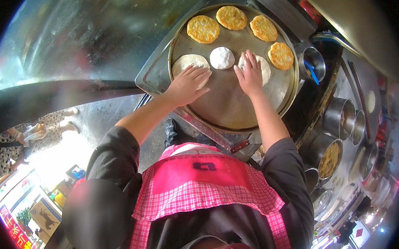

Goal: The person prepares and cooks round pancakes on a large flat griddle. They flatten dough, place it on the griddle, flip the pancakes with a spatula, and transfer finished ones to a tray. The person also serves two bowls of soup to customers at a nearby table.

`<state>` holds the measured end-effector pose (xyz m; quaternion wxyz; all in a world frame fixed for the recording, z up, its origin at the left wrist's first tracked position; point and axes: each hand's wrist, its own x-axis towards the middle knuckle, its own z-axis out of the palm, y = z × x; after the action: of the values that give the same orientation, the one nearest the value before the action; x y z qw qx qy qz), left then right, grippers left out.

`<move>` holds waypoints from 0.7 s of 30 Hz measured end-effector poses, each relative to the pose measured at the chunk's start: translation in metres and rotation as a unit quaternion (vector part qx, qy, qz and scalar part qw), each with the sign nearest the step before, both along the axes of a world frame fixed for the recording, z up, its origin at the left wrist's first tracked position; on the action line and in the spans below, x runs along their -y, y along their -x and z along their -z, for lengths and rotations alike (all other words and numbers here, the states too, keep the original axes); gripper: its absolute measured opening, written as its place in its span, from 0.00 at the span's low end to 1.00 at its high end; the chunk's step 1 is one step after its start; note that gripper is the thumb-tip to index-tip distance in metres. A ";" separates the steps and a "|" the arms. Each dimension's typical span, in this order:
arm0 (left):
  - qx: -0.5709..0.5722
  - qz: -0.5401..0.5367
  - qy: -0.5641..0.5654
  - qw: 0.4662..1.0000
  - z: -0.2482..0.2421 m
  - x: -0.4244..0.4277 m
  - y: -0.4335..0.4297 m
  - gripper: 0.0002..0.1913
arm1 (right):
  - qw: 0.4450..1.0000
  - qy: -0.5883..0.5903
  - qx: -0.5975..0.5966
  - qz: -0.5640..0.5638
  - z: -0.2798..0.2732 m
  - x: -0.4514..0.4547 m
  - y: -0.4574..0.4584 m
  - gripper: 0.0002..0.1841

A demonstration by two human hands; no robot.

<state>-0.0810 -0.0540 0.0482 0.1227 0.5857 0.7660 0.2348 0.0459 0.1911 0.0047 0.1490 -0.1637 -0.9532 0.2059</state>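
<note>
A round metal griddle pan (232, 107) lies before me. My left hand (189, 84) rests palm down, fingers spread, on a flattened pale dough round (189, 60) at the pan's left. On the right, my right hand (251, 74) lies on another flat dough round (265, 70), covering much of it. Between the two sits a thicker, floury white dough ball (222, 58), touched by neither hand. Golden browned flatbreads (203, 29) line the far rim, with another browned flatbread (280, 56) at the right.
A metal cup (320, 60) with a blue-handled utensil stands right of the pan. Farther right are several steel pots, one holding a yellowish filling (330, 159). A red-handled scraper (241, 146) lies by the near edge. A large metal hood-like surface (88, 30) fills the left. Another person (28, 137) stands lower left.
</note>
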 end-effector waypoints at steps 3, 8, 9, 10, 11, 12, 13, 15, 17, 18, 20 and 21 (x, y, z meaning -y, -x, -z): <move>-0.077 0.009 0.041 0.996 0.012 -0.032 -0.001 0.36 | 0.991 -0.058 0.118 -0.001 0.002 0.004 -0.025 0.36; -0.088 0.029 0.118 0.989 0.032 -0.086 0.003 0.42 | 0.983 -0.065 0.156 -0.071 -0.002 0.030 -0.059 0.36; -0.086 0.034 0.135 0.986 0.034 -0.090 0.001 0.42 | 0.984 -0.062 0.143 -0.088 -0.003 0.034 -0.068 0.37; -0.099 0.033 0.144 0.984 0.036 -0.090 -0.003 0.43 | 0.983 -0.058 0.142 -0.098 -0.005 0.034 -0.077 0.36; -0.111 0.034 0.145 0.983 0.036 -0.088 -0.008 0.43 | 0.984 -0.053 0.156 -0.074 -0.006 0.033 -0.085 0.37; -0.133 0.034 0.155 0.978 0.035 -0.085 -0.014 0.43 | 0.986 -0.052 0.151 -0.055 -0.006 0.031 -0.092 0.37; -0.114 0.040 0.160 0.980 0.034 -0.082 -0.023 0.44 | 0.987 -0.051 0.151 -0.036 -0.006 0.028 -0.098 0.37; -0.095 0.055 0.197 0.974 0.030 -0.078 -0.044 0.44 | 0.991 -0.047 0.123 0.028 -0.004 0.017 -0.101 0.36; -0.033 0.033 0.172 0.984 0.025 -0.080 -0.056 0.40 | 0.988 -0.029 0.121 0.094 -0.003 0.006 -0.101 0.36; 0.010 0.010 0.171 0.985 0.022 -0.082 -0.059 0.38 | 0.988 -0.001 0.101 0.116 -0.003 0.001 -0.101 0.34; 0.161 -0.076 0.069 0.982 0.015 -0.084 -0.057 0.28 | 0.992 -0.001 0.048 0.120 -0.007 -0.002 -0.102 0.34; 0.131 -0.079 0.060 0.986 0.011 -0.083 -0.053 0.27 | 0.993 -0.008 0.012 0.120 -0.010 -0.002 -0.105 0.34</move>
<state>-0.0277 0.0291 0.0370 0.2378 0.4795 0.7997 0.2720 0.1505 0.1926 0.0144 0.1628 -0.2777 -0.9301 0.1771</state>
